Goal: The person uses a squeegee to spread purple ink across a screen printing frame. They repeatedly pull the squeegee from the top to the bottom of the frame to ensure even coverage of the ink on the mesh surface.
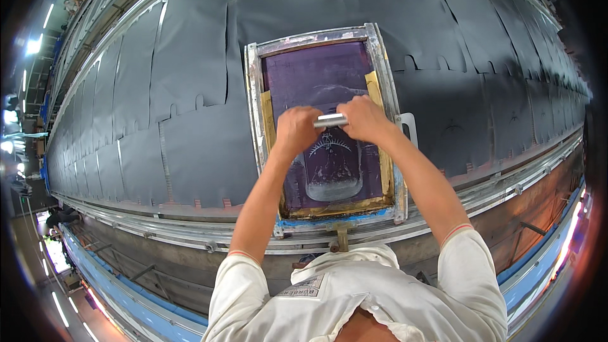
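Note:
My left hand (297, 128) and my right hand (365, 118) are both closed round a squeegee (330, 120) with a pale metal handle, one at each end. The squeegee is over the middle of a screen-printing frame (255, 92); its blade is hidden from above. Inside the metal frame is dark purple mesh (310, 69), edged with brownish-yellow tape (377, 92). Below my hands, a pale curved design (329, 147) shows on the mesh, above a whitish, rounded smear (334, 190).
The frame lies on a long table covered with black sheet pieces (196, 164), some having small tab-like cutouts. Metal rails (190, 228) run along the near edge. A white handle-like bracket (408, 128) sits at the frame's right side. Blue-edged tables (120, 291) stand behind me.

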Action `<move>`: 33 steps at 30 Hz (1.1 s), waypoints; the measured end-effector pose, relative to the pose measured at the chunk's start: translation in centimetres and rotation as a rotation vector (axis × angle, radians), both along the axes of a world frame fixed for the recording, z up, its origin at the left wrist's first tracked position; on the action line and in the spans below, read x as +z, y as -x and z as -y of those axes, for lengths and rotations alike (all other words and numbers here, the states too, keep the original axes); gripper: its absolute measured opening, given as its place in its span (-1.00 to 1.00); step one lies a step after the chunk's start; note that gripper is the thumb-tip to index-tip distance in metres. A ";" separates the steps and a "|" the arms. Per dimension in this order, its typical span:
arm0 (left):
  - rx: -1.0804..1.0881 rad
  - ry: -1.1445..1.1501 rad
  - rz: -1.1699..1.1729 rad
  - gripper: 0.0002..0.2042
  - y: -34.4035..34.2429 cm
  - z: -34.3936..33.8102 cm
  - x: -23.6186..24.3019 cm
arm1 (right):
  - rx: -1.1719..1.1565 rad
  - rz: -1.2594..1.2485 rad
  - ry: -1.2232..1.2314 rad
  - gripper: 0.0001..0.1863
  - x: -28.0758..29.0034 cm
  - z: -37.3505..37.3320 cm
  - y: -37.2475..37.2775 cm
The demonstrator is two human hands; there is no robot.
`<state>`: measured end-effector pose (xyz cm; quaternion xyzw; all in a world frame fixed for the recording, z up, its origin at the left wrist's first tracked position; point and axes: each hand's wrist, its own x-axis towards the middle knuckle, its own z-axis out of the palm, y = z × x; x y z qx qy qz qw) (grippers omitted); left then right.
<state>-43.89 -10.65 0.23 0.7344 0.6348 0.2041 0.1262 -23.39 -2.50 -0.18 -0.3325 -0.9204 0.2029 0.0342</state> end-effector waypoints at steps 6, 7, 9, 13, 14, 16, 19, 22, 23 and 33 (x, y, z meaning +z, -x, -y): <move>-0.051 -0.046 0.065 -0.67 -3.1 11.8 -1.4 | 0.037 -0.136 -0.069 -0.80 -1.4 12.2 -3.6; -0.056 -0.018 0.079 -0.68 -3.4 13.4 -1.3 | 0.062 -0.093 -0.028 -0.75 -1.3 13.8 -4.2; -0.070 0.056 0.086 -0.71 -3.4 14.1 -0.7 | 0.088 -0.029 0.060 -0.70 -0.7 14.4 -4.3; -0.070 0.092 0.044 -0.78 -1.4 9.6 -0.2 | 0.067 0.049 0.056 -0.78 0.9 9.6 -2.5; -0.059 0.065 0.029 -0.79 -0.8 7.5 -0.2 | 0.056 0.065 0.008 -0.82 1.1 7.4 -1.6; -0.029 0.037 0.013 -0.80 0.4 2.6 -0.1 | 0.030 0.098 -0.011 -0.84 1.3 2.4 0.2; -0.019 0.116 -0.018 -0.80 1.3 -2.6 0.5 | -0.001 0.074 0.094 -0.85 0.9 -2.7 1.4; -0.011 0.183 -0.002 -0.79 1.9 -4.3 0.4 | -0.028 0.035 0.159 -0.84 0.6 -4.1 1.9; -0.012 0.161 -0.002 -0.78 1.8 -4.5 0.4 | -0.017 0.037 0.105 -0.82 0.3 -4.4 2.0; -0.064 0.031 0.043 -0.80 -1.9 9.1 -2.0 | 0.043 0.076 0.066 -0.80 -0.4 9.3 -2.1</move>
